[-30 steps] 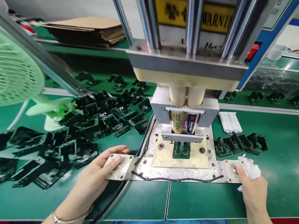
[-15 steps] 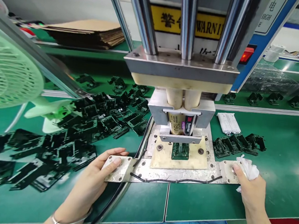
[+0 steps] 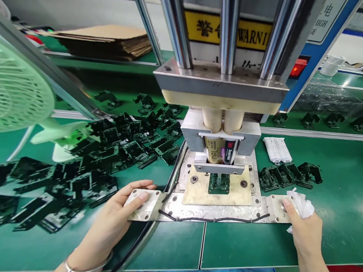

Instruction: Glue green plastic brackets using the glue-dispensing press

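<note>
Between the two grips, about midway: one dark green part (image 3: 219,187), seated in a cream fixture (image 3: 197,194) beneath the press head (image 3: 220,89); inward and slightly ahead of either grip, neither clearly nearer. Its long axis: cannot be told, the press overhanging its far edge. Joining the grips crosswise: one metal base plate (image 3: 200,211), long axis running left to right. Left grip (image 3: 111,215): one, loosely open, fingers extended, thumb on the left end block (image 3: 153,206). Right grip (image 3: 309,234): one, closed around a crumpled white tissue (image 3: 303,205), thumb on the right end block (image 3: 274,208). Beyond and left of the left grip: dark parts, heaped, many, on the green tabletop (image 3: 248,247). Just right of the left grip: dark hoses (image 3: 142,237), passing below the left end block. Ahead and slightly left of the right grip: a short row of dark parts (image 3: 288,175); beyond these, white packets (image 3: 277,149), side by side.
</note>
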The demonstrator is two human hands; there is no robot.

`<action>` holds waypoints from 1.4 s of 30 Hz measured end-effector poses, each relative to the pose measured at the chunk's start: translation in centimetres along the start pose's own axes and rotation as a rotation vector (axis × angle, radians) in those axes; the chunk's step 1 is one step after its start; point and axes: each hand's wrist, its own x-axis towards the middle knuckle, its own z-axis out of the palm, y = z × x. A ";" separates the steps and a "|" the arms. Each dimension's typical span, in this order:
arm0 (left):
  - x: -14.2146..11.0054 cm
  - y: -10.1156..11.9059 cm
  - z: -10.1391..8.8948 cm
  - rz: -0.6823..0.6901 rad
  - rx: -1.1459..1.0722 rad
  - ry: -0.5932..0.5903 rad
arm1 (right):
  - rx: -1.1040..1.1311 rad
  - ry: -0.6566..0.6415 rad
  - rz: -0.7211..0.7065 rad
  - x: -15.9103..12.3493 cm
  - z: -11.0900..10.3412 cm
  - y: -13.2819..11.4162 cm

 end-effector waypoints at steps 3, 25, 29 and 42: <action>0.0 0.0 0.0 -0.006 -0.015 -0.005 | 0.003 -0.002 0.000 -0.1 0.1 0.0; -0.7 0.6 0.9 -0.002 0.016 0.039 | 0.017 -0.013 -0.041 0.1 -0.1 0.4; -1.0 1.0 1.2 0.010 0.011 0.048 | 0.022 -0.006 -0.037 0.0 0.0 0.4; -1.2 1.2 1.3 -0.009 0.022 0.028 | 0.036 0.014 -0.056 -0.4 0.3 0.3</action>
